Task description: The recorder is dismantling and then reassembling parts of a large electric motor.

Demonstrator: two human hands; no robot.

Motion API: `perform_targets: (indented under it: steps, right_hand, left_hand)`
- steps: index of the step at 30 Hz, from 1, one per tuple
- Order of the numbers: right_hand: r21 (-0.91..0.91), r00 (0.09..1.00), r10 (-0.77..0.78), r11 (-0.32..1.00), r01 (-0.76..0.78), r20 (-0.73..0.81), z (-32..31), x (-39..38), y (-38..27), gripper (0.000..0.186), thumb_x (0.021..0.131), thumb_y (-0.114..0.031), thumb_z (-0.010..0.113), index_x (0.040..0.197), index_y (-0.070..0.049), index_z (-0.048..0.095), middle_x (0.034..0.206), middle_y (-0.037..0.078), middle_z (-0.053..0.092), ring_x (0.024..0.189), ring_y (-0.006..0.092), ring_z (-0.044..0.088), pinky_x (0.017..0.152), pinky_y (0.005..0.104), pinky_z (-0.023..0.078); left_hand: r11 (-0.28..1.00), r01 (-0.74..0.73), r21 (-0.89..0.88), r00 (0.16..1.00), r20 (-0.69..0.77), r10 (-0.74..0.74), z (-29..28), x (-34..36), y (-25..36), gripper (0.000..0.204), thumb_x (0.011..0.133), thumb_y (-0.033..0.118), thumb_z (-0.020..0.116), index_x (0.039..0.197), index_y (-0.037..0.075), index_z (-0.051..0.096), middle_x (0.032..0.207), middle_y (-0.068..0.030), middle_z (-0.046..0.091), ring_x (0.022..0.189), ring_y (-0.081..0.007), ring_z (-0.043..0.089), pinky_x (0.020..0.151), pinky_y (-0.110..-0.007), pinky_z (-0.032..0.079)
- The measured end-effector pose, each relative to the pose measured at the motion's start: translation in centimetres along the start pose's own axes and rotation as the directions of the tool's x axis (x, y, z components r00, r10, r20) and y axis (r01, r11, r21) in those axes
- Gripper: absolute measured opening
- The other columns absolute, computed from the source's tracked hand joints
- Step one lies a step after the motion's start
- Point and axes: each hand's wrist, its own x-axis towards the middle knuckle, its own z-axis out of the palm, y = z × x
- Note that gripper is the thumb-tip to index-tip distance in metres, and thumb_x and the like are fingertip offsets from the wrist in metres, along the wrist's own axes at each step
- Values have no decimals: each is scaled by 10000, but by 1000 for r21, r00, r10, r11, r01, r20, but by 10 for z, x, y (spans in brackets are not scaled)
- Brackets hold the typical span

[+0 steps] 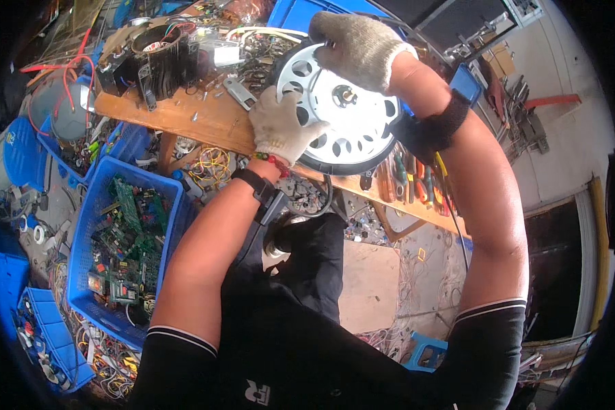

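Note:
A white wheel with round holes, a black tyre and a brass-coloured axle at its centre is tilted above the bench's edge. My left hand, in a pale knitted glove, grips its left side, the thumb lying across the white face. At the upper rim my right hand, gloved the same way, is closed on the wheel; its fingertips are partly hidden. Strong light washes out part of the wheel's face. Left of my left hand, a flat metal tool lies on the wooden bench.
A black cylindrical housing stands on the bench's left. Several hand tools line its right side. Below left is a blue crate of green circuit boards. A blue stool and loose wires are on the floor.

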Motion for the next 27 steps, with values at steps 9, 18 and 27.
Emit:
perform_targets:
  steps: [9,18,27]
  right_hand:
    - [-121,983,169,980,-160,69,-5,4,-7,317,979,-343,567,1137,-97,691,1028,205,737,1006,402,706,878,474,552]
    - [-205,921,386,907,-368,51,-11,9,-35,469,1002,-501,513,1080,-112,764,1052,185,760,1036,375,717,927,459,551]
    - [-87,944,330,940,-329,5,-3,-7,-28,348,911,-204,584,1120,29,736,1174,274,724,1120,422,692,937,471,551]
  left_hand:
    - [1000,19,14,999,37,-20,-3,3,-2,718,662,567,895,1154,74,719,1210,-185,594,1170,-378,574,978,-502,482]
    - [999,32,-16,998,47,-31,-2,1,-8,732,661,590,885,1165,89,708,1190,-201,605,1156,-386,589,972,-515,486]
    - [994,70,88,982,171,-84,-6,5,10,858,674,696,846,1298,128,693,1381,-228,559,1263,-406,583,1077,-486,477]
